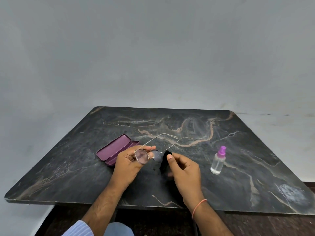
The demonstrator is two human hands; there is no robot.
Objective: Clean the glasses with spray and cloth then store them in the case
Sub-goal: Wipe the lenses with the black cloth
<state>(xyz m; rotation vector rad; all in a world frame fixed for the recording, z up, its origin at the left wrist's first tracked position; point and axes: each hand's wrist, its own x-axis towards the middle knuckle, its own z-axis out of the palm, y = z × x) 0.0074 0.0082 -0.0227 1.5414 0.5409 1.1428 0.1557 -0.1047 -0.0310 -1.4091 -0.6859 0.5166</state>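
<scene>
While the left hand point(129, 160) pinched the glasses point(147, 155) above the table point(68, 167), the case point(115, 149) lying open at its ten o'clock, the right hand point(183, 165), gripping the black cloth point(165, 161), probably needed light circular strokes, with the spray bottle point(218, 160) idle at three o'clock.

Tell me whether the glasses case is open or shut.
Open. The purple case lies on the table with its lid swung back, both halves showing their insides. Nothing is visible in it; the left hand holds the glasses.
</scene>
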